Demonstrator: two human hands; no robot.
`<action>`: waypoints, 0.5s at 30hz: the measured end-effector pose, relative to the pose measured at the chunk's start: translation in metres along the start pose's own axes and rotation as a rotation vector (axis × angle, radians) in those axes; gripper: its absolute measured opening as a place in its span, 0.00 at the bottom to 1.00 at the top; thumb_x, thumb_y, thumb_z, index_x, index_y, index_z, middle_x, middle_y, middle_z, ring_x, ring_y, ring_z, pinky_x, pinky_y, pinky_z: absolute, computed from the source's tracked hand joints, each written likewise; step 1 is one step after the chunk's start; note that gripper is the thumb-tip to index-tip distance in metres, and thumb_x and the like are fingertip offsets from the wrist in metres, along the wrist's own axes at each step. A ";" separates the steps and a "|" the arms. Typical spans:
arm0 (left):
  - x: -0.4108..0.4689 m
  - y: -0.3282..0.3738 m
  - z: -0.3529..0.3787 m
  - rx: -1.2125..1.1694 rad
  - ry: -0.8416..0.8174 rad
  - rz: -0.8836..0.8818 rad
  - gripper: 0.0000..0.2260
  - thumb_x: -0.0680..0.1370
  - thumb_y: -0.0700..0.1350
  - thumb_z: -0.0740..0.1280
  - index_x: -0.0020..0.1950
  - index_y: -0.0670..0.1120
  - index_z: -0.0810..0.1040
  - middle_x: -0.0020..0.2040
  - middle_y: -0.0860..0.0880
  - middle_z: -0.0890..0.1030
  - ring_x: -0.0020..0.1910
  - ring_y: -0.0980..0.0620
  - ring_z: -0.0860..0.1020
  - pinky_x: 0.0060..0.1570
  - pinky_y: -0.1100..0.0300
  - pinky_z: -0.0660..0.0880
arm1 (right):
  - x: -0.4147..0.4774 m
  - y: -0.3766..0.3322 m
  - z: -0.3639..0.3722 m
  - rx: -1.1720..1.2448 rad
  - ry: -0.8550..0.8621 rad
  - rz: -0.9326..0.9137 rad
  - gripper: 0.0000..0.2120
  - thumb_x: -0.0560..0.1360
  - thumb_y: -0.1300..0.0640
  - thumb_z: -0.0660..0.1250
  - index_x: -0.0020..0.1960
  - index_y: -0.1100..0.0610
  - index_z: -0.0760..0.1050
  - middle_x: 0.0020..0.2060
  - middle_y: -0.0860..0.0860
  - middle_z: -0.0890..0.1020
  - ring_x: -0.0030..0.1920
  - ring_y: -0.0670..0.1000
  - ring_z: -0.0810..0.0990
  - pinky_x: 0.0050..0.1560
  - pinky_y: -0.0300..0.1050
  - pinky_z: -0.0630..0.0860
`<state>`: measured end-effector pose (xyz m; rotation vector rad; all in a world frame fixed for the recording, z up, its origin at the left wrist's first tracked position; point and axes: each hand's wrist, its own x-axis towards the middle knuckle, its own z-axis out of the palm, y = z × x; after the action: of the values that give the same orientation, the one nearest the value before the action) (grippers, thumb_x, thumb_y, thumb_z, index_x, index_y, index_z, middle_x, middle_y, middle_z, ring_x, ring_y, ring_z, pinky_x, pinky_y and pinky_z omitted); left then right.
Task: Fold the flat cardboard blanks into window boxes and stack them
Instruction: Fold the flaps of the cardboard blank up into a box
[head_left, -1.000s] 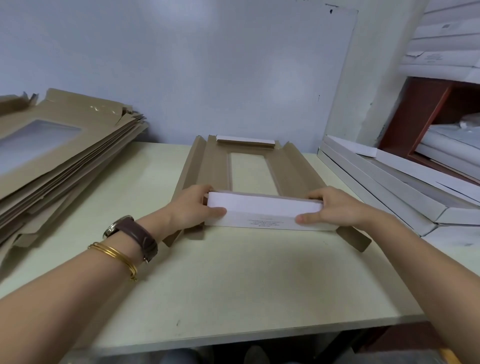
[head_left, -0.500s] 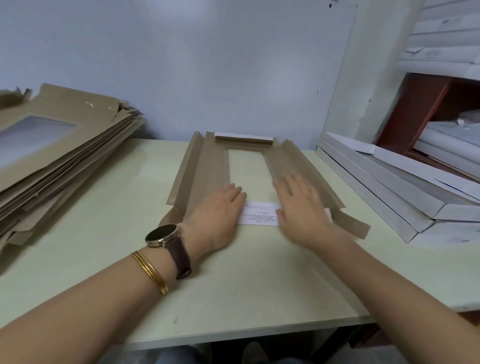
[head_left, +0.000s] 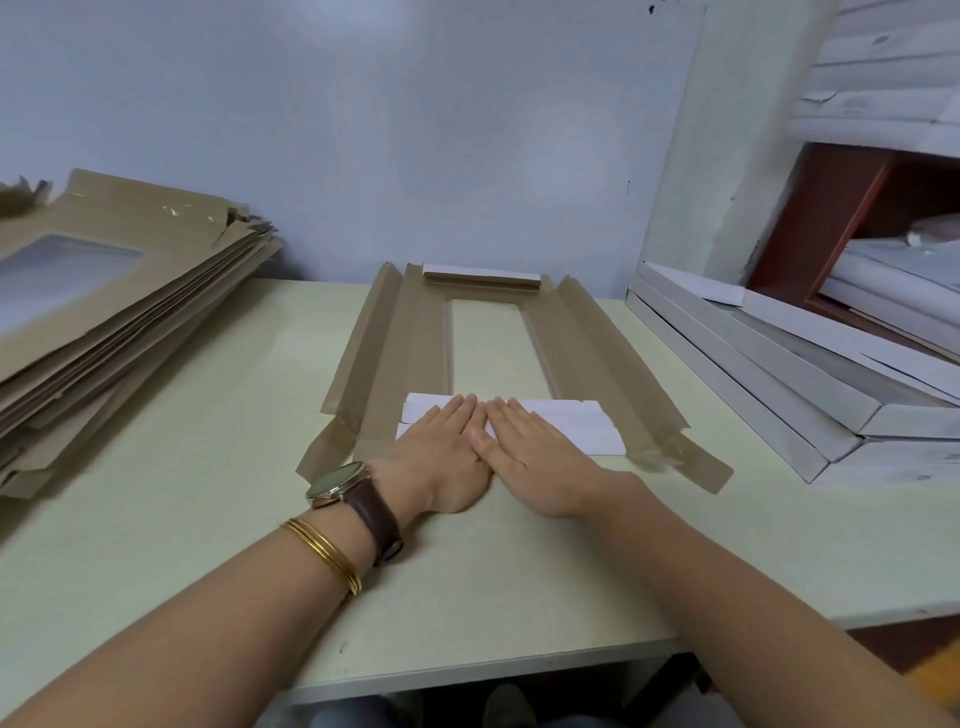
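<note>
- Both our hands lie flat with straight fingers, gripping nothing: left hand and right hand touch side by side, pressing the white flap down.
- That flap is the near end of the blank, which lies on the table.
- We judge this the end-crease step; next, the side walls need lifting.
- Folded boxes are stacked on the right, contents hidden; a pile of flat blanks sits left.

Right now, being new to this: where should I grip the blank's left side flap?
Pinch the left side flap at its raised outer edge, mid-length, coming from the left; it already tilts up along its crease, probably leaving room for fingers underneath.
</note>
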<state>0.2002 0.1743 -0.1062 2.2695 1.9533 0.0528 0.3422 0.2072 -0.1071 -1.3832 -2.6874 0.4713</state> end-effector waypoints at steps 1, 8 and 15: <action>0.000 0.000 -0.001 0.002 -0.020 -0.017 0.27 0.83 0.51 0.44 0.79 0.42 0.40 0.79 0.46 0.42 0.78 0.49 0.40 0.76 0.54 0.41 | 0.000 0.004 -0.001 -0.047 -0.024 -0.002 0.31 0.82 0.41 0.41 0.79 0.56 0.42 0.79 0.51 0.46 0.78 0.48 0.41 0.73 0.42 0.38; -0.004 0.004 -0.004 0.010 -0.076 -0.153 0.36 0.80 0.64 0.40 0.78 0.40 0.38 0.79 0.45 0.39 0.78 0.50 0.38 0.75 0.54 0.38 | -0.006 0.031 -0.012 -0.130 -0.125 0.104 0.41 0.75 0.32 0.36 0.79 0.59 0.38 0.79 0.52 0.40 0.78 0.48 0.38 0.77 0.47 0.39; -0.013 -0.001 -0.009 0.071 -0.098 -0.182 0.39 0.78 0.68 0.40 0.78 0.41 0.37 0.79 0.46 0.39 0.78 0.51 0.38 0.74 0.55 0.37 | -0.021 0.041 -0.027 -0.244 -0.119 0.178 0.44 0.76 0.29 0.40 0.79 0.61 0.40 0.79 0.53 0.43 0.78 0.49 0.41 0.77 0.50 0.42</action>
<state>0.1961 0.1624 -0.0963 2.0818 2.1313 -0.1471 0.3917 0.2189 -0.0929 -1.7204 -2.8067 0.2509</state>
